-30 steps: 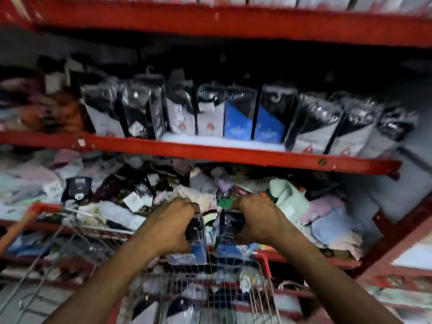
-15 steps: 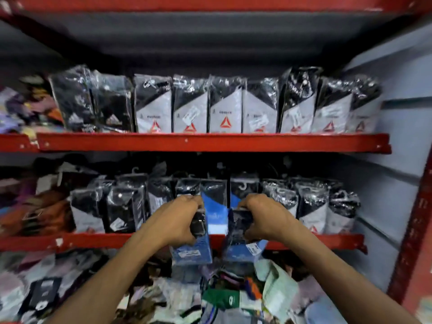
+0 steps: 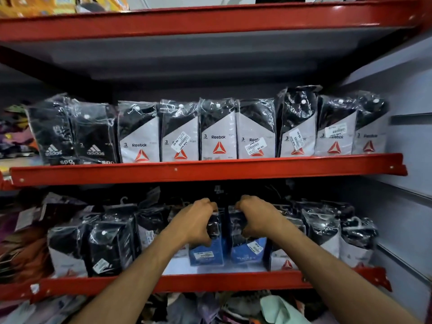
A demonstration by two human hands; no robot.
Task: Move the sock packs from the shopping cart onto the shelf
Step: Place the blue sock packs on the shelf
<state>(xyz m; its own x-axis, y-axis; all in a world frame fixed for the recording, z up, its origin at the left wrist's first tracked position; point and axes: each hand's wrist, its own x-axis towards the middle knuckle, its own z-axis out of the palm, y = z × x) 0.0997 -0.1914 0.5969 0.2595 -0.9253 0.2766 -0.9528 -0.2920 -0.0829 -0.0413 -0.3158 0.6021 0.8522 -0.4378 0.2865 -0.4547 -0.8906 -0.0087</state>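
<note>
My left hand [image 3: 195, 222] grips the top of a blue-and-black sock pack [image 3: 205, 251]. My right hand [image 3: 256, 218] grips a second blue-and-black sock pack [image 3: 249, 250] right beside it. Both packs stand upright in the middle of the lower red shelf [image 3: 210, 281], inside its front lip, between black-and-white packs on either side. The shopping cart is out of view.
The upper red shelf [image 3: 210, 170] carries a full row of black-and-white Reebok packs [image 3: 218, 132] and two black Adidas packs [image 3: 93, 134] at the left. Loose socks [image 3: 278, 309] pile below the lower shelf. A grey side wall [image 3: 406, 183] closes the right.
Both hands lifted the two blue packs from over the cart up and forward onto the lower shelf. My view has risen, so the cart dropped out of sight.
</note>
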